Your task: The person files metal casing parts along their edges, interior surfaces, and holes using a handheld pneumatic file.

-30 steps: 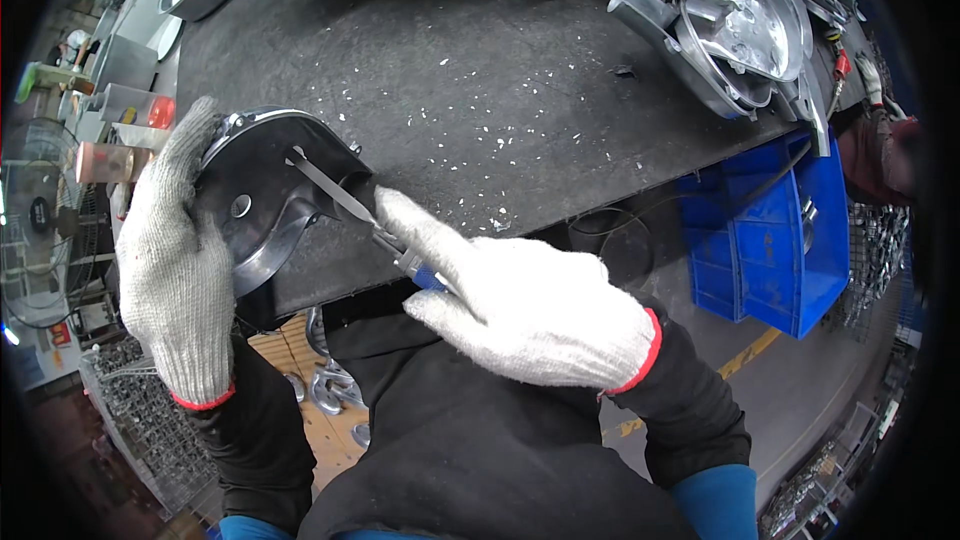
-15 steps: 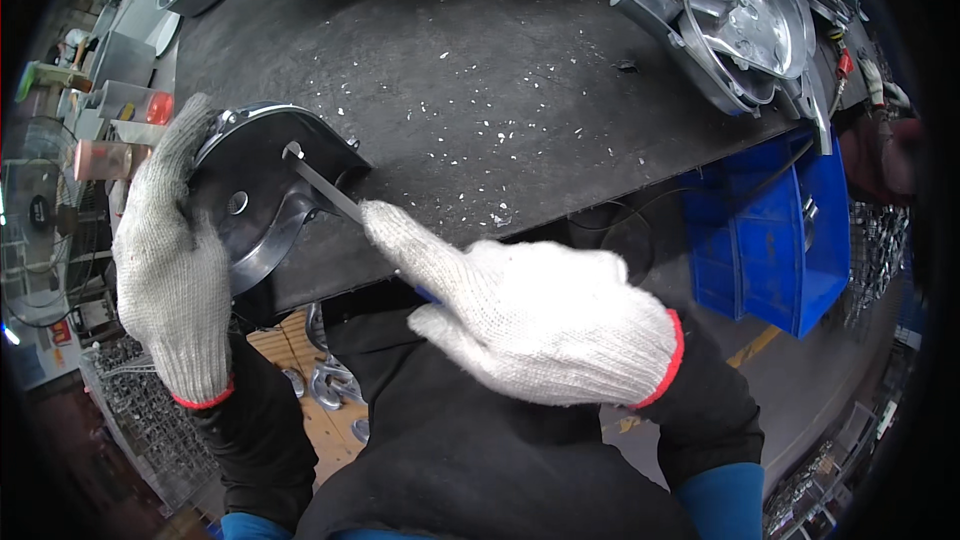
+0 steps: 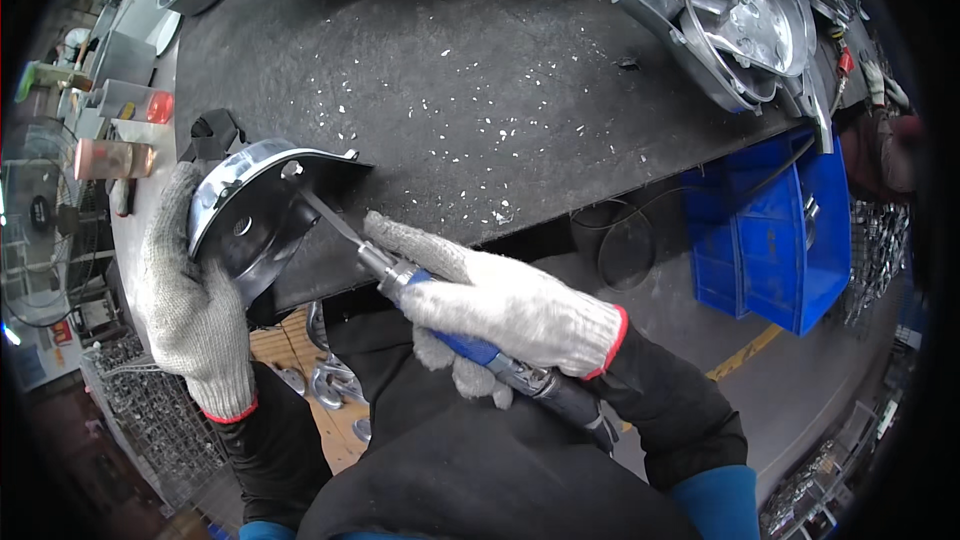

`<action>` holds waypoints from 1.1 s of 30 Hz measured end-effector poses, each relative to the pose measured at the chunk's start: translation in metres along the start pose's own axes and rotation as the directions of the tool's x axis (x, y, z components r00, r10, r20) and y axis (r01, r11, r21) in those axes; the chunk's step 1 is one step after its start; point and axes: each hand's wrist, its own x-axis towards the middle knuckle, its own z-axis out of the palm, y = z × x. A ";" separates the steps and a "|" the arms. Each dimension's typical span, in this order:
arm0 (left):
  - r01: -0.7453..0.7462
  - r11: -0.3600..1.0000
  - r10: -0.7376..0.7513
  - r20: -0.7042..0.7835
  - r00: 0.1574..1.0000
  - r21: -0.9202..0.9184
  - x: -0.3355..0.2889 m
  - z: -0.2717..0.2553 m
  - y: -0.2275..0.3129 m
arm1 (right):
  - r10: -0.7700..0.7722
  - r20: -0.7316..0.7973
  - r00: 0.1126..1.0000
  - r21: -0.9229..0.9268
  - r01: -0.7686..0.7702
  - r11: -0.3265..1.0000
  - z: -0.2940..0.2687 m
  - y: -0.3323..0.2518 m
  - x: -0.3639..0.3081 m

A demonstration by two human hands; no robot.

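Observation:
Both my hands wear white knit gloves with red cuffs. At the left edge of the table, my left hand (image 3: 200, 315) is closed on the side of a curved metal housing (image 3: 262, 195). The housing is tilted, its dark inner side facing me and its shiny rim along the top. Across my body, my right hand (image 3: 500, 305) wraps round the blue body of an air file (image 3: 468, 345). The tool's narrow flat blade reaches up and left, its tip at a small round hole near the housing's top edge. Whether the tip goes into the hole I cannot tell.
Small bright metal chips lie over the dark table (image 3: 400, 70). Stacked metal housings (image 3: 740, 30) stand at the back right, with more along the far edge. A blue bin (image 3: 745, 255) hangs below on the right. Plastic cups (image 3: 112, 160) sit at the left.
My left hand has tilted the housing, so more of its outer rim shows. My right hand has turned and lowered, bringing the air file's blue body into sight.

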 end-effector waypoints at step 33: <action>0.268 0.485 -0.482 0.001 0.876 -0.832 -0.095 0.045 -0.053 | -0.523 -0.475 0.708 -0.879 -0.411 0.242 -0.019 0.045 -0.070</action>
